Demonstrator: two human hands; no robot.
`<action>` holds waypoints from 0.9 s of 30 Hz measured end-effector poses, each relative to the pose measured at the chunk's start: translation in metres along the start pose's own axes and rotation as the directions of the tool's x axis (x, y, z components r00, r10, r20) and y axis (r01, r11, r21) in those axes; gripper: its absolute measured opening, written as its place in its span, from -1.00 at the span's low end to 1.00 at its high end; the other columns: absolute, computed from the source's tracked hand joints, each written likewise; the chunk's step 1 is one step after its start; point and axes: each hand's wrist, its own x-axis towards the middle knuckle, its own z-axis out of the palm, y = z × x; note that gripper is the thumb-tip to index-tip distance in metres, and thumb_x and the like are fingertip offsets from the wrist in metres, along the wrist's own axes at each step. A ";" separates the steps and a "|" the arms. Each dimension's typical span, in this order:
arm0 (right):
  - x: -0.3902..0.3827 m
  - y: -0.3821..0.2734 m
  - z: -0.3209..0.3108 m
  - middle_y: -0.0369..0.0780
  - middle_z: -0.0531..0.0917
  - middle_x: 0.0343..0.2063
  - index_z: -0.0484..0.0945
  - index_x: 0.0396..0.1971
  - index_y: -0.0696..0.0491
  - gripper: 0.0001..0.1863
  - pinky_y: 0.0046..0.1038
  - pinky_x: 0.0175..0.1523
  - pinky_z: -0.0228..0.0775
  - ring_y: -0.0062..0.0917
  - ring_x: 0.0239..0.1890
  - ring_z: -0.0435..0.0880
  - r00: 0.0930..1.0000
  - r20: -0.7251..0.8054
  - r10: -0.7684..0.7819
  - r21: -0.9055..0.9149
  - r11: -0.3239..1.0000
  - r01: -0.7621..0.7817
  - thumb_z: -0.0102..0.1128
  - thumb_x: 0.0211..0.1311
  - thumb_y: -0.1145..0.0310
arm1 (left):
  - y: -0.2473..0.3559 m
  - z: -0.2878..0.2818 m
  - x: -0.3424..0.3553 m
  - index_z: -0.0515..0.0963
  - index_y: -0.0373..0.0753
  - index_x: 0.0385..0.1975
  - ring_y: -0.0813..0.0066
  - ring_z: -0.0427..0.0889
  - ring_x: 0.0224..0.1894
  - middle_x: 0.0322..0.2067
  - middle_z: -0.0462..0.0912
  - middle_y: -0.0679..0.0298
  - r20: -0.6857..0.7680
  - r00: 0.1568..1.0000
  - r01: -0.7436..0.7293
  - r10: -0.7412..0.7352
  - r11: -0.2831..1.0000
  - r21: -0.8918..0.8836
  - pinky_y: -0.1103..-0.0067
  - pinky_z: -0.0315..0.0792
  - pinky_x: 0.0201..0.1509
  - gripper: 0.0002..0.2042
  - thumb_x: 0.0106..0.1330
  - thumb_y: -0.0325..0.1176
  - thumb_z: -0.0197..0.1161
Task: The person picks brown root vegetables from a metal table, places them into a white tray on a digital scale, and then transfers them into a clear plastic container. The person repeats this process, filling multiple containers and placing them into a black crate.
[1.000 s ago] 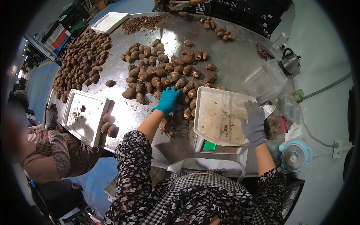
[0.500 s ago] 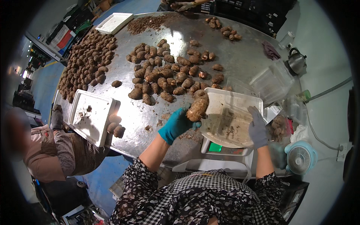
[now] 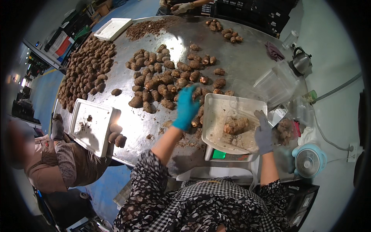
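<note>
My left hand (image 3: 187, 106), in a teal glove, reaches over the near right edge of a pile of brown taro (image 3: 158, 83); its fingers look stretched out, slightly blurred, with no taro visible in them. A large taro (image 3: 236, 126) lies in a clear plastic container (image 3: 251, 144) set within a white tray (image 3: 208, 112). The tray rests on a scale (image 3: 240, 157) with a lit green display. At the right side of container and tray is my right hand (image 3: 264, 133) in a grey glove, its fingers along the clear edge; the exact grip is partly hidden.
Clear containers (image 3: 274, 85), a kettle (image 3: 300, 62) and a blue fan (image 3: 310, 160) stand at right. A larger taro heap (image 3: 85, 69) and another white tray (image 3: 106, 143) lie left. A co-worker (image 3: 50, 158) stands left; another person's gloved hand (image 3: 182, 7) shows at the far edge.
The taro that my left hand held is now in the clear container in the tray. My emptied left hand has moved up and left to the pile. My right hand stays put.
</note>
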 end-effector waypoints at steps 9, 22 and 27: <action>0.007 -0.002 0.003 -0.03 0.42 0.05 0.39 0.05 0.09 -0.39 -0.27 0.25 0.15 -0.14 0.18 0.30 1.000 0.002 0.003 0.020 1.000 -0.003 -0.20 -0.13 0.75 | -0.111 0.036 0.044 0.35 -0.24 0.08 0.05 0.46 -0.13 -0.12 0.42 -0.02 0.370 0.889 -0.105 -0.271 0.665 0.739 0.29 0.39 -0.11 -0.44 -0.03 -0.47 0.28; 0.010 -0.005 0.003 -0.04 0.49 -0.04 0.45 -0.04 0.15 -0.43 -0.32 0.22 0.20 -0.18 0.13 0.39 1.000 -0.011 0.018 0.031 0.999 -0.018 -0.21 -0.16 0.77 | -0.111 -0.052 0.074 0.42 -0.30 -0.08 0.26 0.57 -0.20 -0.23 0.55 0.15 0.390 0.607 0.794 -0.693 0.542 -0.274 0.30 0.49 -0.16 -0.58 0.17 -0.15 0.23; 0.013 -0.004 0.002 -0.04 0.49 -0.05 0.45 -0.04 0.15 -0.43 -0.32 0.21 0.20 -0.18 0.12 0.39 1.000 0.000 0.002 0.042 0.999 -0.002 -0.20 -0.16 0.77 | -0.123 0.003 0.083 0.44 -0.37 -0.21 0.00 0.59 -0.27 -0.30 0.56 -0.07 0.155 0.910 0.179 -0.385 0.701 0.690 0.24 0.49 -0.29 -0.44 0.00 0.02 0.34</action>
